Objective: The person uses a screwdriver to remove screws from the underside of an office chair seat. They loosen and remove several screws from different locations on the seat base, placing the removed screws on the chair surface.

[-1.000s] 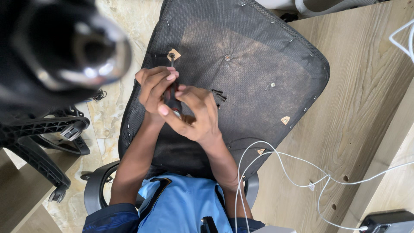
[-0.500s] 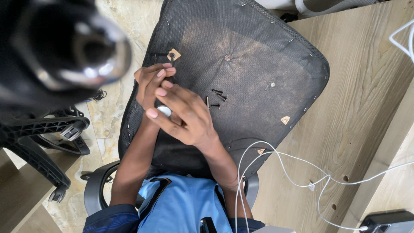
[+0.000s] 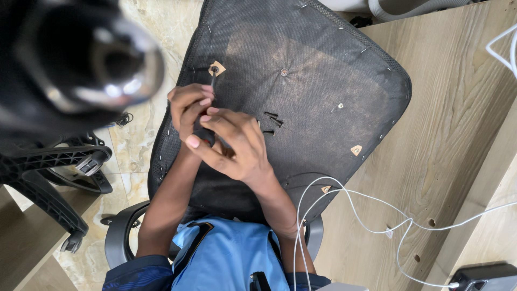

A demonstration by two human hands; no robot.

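An upturned black chair seat lies across my lap, its dusty fabric underside facing up. My left hand grips the shaft of a screwdriver whose tip sits in a screw at a small tan patch near the seat's far left corner. My right hand wraps over the screwdriver's handle, which is hidden under the fingers. Several loose black screws rest on the seat just right of my hands.
A blurred black chair base with a metal column fills the upper left, its legs on the marble floor. A wooden board lies at right with white cables across it. A dark box sits bottom right.
Over the last second my right hand shifted its grip around the handle while the screwdriver stayed on the corner screw. The left hand barely moved.
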